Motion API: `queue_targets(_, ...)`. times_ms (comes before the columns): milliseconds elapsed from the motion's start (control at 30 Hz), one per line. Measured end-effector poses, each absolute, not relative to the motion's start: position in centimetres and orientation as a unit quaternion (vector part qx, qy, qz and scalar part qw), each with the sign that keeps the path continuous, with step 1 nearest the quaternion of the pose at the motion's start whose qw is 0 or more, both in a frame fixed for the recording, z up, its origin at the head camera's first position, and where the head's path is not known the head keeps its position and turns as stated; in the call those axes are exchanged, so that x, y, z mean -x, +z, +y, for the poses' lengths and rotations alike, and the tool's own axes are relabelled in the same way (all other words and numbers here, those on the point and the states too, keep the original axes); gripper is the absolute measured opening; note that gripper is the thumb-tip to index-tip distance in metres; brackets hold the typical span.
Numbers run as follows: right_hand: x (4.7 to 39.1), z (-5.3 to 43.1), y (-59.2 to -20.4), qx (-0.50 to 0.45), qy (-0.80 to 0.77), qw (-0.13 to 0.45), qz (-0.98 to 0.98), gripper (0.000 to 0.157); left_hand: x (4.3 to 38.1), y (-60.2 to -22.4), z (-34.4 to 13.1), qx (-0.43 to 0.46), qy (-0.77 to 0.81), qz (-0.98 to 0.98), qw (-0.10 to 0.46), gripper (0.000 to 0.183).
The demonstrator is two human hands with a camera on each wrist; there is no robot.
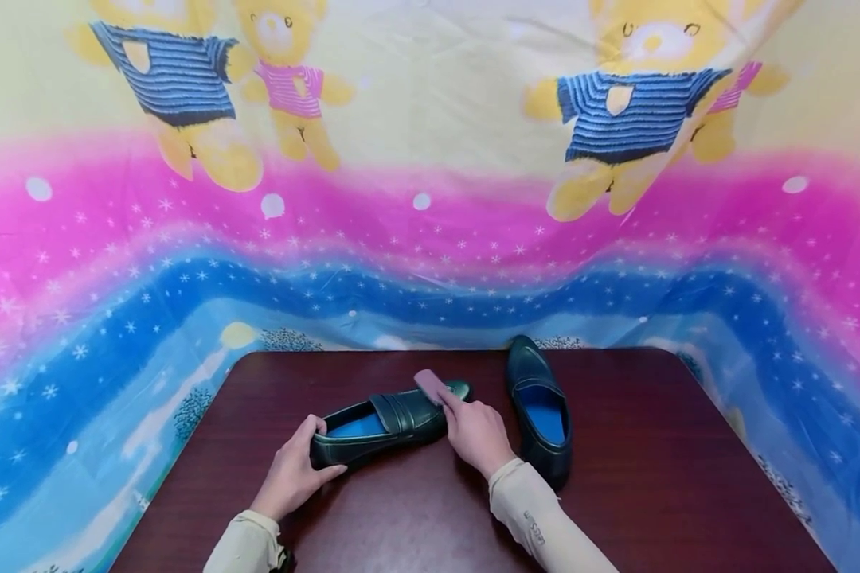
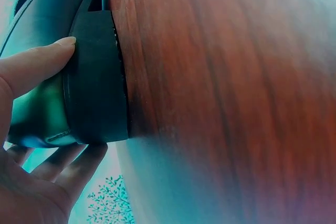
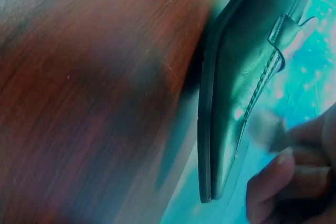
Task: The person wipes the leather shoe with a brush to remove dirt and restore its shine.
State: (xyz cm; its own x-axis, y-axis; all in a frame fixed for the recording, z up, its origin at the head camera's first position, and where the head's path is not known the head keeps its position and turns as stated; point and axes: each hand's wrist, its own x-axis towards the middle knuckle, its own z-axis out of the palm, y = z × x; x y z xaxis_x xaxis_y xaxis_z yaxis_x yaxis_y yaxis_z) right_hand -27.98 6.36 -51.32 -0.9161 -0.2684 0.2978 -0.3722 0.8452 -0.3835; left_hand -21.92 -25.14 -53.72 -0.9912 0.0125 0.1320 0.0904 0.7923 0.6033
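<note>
A dark leather loafer (image 1: 383,430) with a blue insole lies across the tabletop, its toe pointing right and away. My left hand (image 1: 291,471) grips its heel; in the left wrist view the thumb presses one side of the heel (image 2: 97,77) and the fingers curl round the back. Over the toe end, my right hand (image 1: 478,434) pinches a small pinkish flat block (image 1: 430,387), which overlaps the upper near the toe. That block is blurred in the right wrist view, beside the shoe's upper (image 3: 236,103); I cannot tell its exact kind.
A matching loafer (image 1: 537,390) stands just right of my right hand, toe toward the table's far edge. The dark reddish wood table (image 1: 659,477) has rounded far corners. Behind it hangs a colourful curtain (image 1: 430,239) printed with bears and snowflakes.
</note>
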Motion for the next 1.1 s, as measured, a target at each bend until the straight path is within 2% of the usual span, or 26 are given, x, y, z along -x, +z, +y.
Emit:
queue_targets(167,27.8,5.4,-51.1,-0.224,0.244,0.078,-0.940,0.044,22.0,-53.8,-25.1,0.028,-0.322,-0.944,0.068,0.062)
queue_targets(467,28.4,4.4,-50.5,-0.216,0.239,0.059,-0.945,0.040,22.0,-54.0,-25.2,0.029,-0.320,-0.944,0.073,0.063)
queue_targets(800,29.0,6.9,-51.3,-0.131,0.159,0.156,-0.966,0.031,21.8,-53.9,-25.1,0.029,-0.319,-0.944,0.080,0.062)
queue_targets(967,29.2,7.5,-51.5,-0.118,0.154,0.177,-0.965,0.023,21.7,-53.9,-25.1,0.030,-0.316,-0.945,0.083,0.063)
queue_targets(1100,29.1,7.7,-51.4,-0.116,0.160,0.170,-0.965,0.022,21.7,-53.8,-25.0,0.027,-0.320,-0.944,0.072,0.062)
